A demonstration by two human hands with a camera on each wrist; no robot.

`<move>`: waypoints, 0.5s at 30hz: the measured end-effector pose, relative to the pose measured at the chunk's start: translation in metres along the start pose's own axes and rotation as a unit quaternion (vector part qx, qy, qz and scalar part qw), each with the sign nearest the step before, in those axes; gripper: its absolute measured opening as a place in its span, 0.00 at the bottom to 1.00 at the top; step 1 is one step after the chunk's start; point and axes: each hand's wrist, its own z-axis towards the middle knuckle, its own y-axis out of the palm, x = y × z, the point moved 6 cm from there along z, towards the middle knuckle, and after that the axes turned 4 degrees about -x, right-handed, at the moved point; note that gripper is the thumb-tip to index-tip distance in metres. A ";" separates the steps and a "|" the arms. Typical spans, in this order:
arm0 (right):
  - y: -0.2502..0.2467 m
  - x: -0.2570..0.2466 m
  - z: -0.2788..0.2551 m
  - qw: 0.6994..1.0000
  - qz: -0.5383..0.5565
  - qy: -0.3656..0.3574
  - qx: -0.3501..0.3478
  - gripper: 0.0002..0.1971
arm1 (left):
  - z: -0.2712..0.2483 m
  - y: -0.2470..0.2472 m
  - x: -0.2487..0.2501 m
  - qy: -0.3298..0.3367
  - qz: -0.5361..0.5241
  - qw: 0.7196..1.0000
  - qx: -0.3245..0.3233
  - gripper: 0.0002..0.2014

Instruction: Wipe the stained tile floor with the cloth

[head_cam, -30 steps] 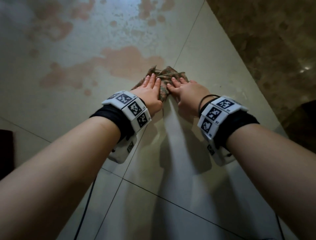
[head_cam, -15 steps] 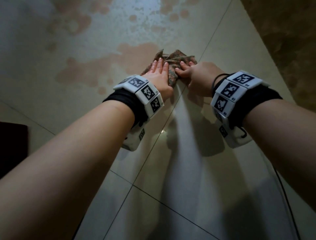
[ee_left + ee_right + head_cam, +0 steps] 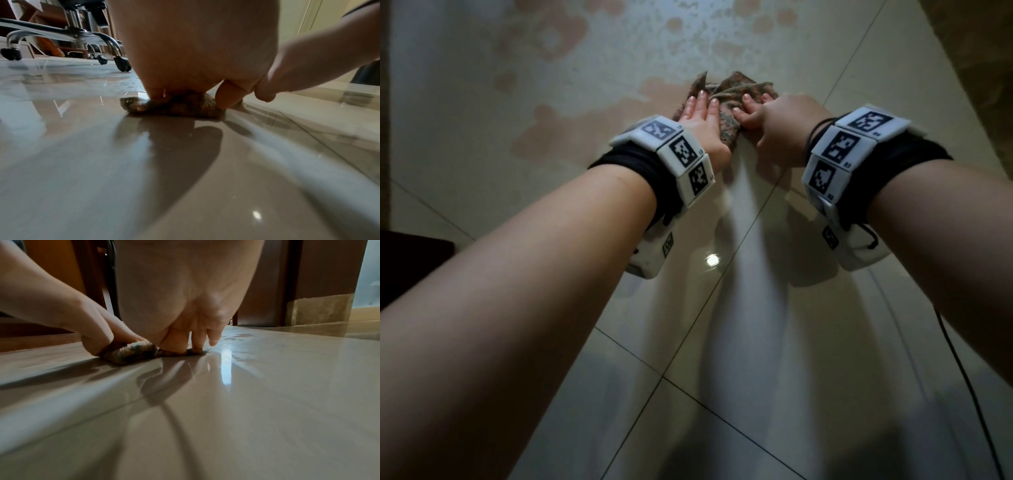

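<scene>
A crumpled, mottled brown-green cloth (image 3: 734, 94) lies on the pale tile floor (image 3: 756, 308), at the near edge of a pinkish-brown stain (image 3: 571, 133). My left hand (image 3: 702, 118) presses on the cloth's left part with straight fingers. My right hand (image 3: 777, 123) presses its fingertips on the right part. In the left wrist view the palm (image 3: 195, 48) bears down on the cloth (image 3: 179, 106), with the right hand (image 3: 298, 65) beside it. The right wrist view shows the fingers (image 3: 197, 340) on the cloth (image 3: 129, 352) and the left hand (image 3: 61, 305) at its left edge.
Speckled wet residue (image 3: 654, 37) and more blotches spread beyond the cloth. An office chair's castor (image 3: 123, 63) stands further off to the left. A brown marble strip (image 3: 983, 51) borders the tiles on the right. A dark object (image 3: 407, 260) sits at the left edge. A black cable (image 3: 962, 377) trails at the right.
Both hands have pushed the cloth away from me, further into the stain. A paler wiped streak now stretches behind the cloth towards me.
</scene>
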 end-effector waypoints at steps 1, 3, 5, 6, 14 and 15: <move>-0.002 -0.003 0.005 1.000 -0.009 -0.002 0.005 0.34 | 0.001 -0.002 -0.004 -0.004 -0.003 1.000 0.005 0.37; -0.004 -0.009 0.014 1.000 -0.020 -0.006 0.010 0.33 | 0.001 -0.005 -0.012 -0.012 -0.009 1.000 0.011 0.37; -0.006 -0.015 0.022 1.000 -0.016 -0.004 0.009 0.33 | 0.002 -0.005 -0.020 -0.019 -0.012 1.000 0.010 0.38; -0.007 -0.017 0.024 1.000 -0.009 -0.001 0.008 0.33 | 0.002 -0.004 -0.024 -0.022 -0.015 1.000 0.009 0.38; -0.012 -0.032 0.045 1.000 0.004 0.002 0.005 0.30 | 0.004 -0.006 -0.044 -0.034 -0.023 0.999 0.012 0.38; -0.013 -0.034 0.048 1.000 0.009 0.002 0.009 0.30 | 0.004 -0.007 -0.047 -0.035 -0.025 0.999 0.013 0.38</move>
